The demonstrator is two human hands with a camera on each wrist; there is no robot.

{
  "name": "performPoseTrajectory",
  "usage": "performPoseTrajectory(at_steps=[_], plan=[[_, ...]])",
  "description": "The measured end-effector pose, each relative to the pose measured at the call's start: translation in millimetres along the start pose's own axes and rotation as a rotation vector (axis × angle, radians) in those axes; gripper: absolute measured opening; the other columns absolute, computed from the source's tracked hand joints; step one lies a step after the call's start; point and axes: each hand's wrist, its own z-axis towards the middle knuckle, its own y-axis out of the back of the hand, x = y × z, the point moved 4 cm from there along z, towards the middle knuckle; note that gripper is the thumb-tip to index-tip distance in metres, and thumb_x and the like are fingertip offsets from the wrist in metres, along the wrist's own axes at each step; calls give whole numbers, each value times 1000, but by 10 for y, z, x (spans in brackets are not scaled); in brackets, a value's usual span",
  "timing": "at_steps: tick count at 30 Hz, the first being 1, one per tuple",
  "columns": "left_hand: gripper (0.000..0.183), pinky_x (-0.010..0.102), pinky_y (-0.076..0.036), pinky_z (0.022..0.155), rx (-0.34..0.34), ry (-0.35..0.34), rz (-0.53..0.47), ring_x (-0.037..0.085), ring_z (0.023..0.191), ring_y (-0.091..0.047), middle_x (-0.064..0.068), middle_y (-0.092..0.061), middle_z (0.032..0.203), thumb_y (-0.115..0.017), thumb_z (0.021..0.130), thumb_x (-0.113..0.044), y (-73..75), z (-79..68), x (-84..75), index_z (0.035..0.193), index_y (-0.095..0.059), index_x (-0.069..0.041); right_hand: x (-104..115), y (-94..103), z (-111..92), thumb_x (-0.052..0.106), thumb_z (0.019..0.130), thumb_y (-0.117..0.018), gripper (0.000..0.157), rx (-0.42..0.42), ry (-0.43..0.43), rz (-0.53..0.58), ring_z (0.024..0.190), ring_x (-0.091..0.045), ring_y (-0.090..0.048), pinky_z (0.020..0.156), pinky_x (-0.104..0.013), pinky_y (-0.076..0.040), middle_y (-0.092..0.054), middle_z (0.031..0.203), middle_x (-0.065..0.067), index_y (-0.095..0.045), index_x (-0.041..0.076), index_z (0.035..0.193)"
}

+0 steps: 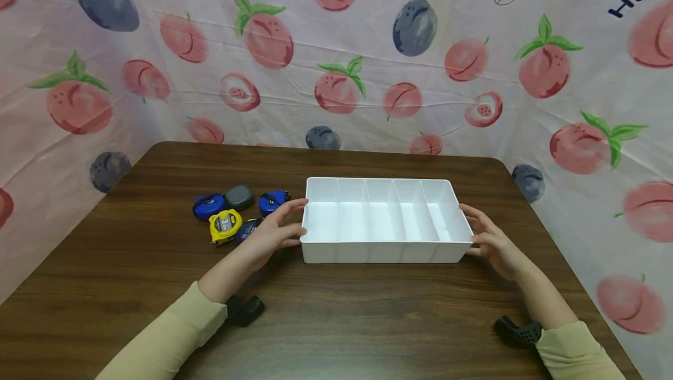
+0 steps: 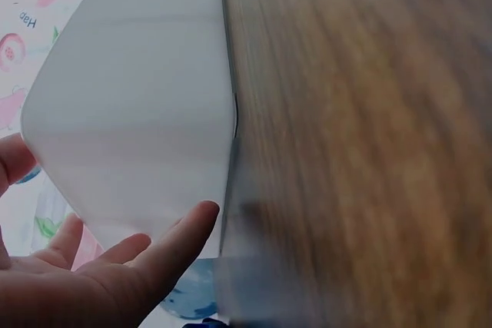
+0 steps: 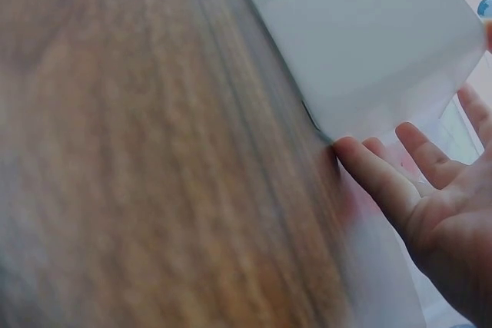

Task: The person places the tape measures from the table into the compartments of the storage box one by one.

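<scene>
A white plastic organizer box [image 1: 381, 252] sits on the table, its top divided into several narrow compartments by thin upright walls. At its left end my left hand [image 1: 270, 234] touches the side with spread, mostly straight fingers. My right hand [image 1: 491, 244] does likewise at the right end. In the left wrist view the fingers [image 2: 181, 243] lie against the box's end wall, one fingertip low by the table. Low on the box [image 3: 369, 44] in the right wrist view, a fingertip meets the bottom corner, while other fingers [image 3: 423, 155] extend along the end.
Left of the box lie a yellow tape measure [image 1: 225, 225], blue tape measures [image 1: 208, 206] and a dark grey rounded piece [image 1: 239, 197]; one dark blue tape measure [image 1: 248, 230] is partly behind my left hand. A fruit-print cloth [image 1: 368, 70] hangs behind the brown wooden table [image 1: 347, 315].
</scene>
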Motion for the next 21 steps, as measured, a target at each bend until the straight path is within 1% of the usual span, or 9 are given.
performPoseTrajectory(at_steps=[3,4,10,14,18,21], plan=[[64,48,-43,95,5,-15,53,37,133,-35,14,-24,154,-65,91,-20,6,-10,-19,147,-33,-16,-1,3,-1,7,91,-38,61,2,0,4,114,-14,-51,86,-35,-49,-26,141,-15,-24,16,150],[64,48,-43,96,5,-22,72,37,132,-36,14,-24,154,-65,91,-20,5,-13,-28,147,-34,-16,-2,4,-1,7,91,-38,61,2,0,5,115,-14,-51,86,-35,-49,-26,141,-15,-24,16,150],[62,55,-36,100,10,-58,176,37,129,-42,16,-29,152,-64,92,-21,10,-30,-67,147,-34,-15,-14,15,-6,9,92,-38,60,-4,-9,-1,115,-14,-51,86,-35,-49,-23,143,-18,-24,17,150],[63,58,-33,101,9,-82,228,36,130,-41,14,-33,150,-65,92,-23,19,-45,-102,147,-35,-14,-16,18,-7,10,92,-38,60,-7,-12,-5,115,-15,-51,86,-36,-49,-23,144,-19,-24,17,150],[63,56,-35,100,0,-103,270,34,129,-44,14,-39,147,-65,92,-24,41,-56,-129,146,-35,-13,-9,16,-5,10,92,-39,60,-7,-15,-5,115,-15,-51,86,-36,-49,-23,144,-20,-24,18,150],[63,56,-37,99,-9,-133,306,34,127,-45,15,-41,145,-64,93,-26,68,-61,-154,147,-35,-12,-8,16,-2,10,92,-39,61,-5,-15,0,115,-15,-51,86,-36,-49,-22,144,-22,-24,17,150]])
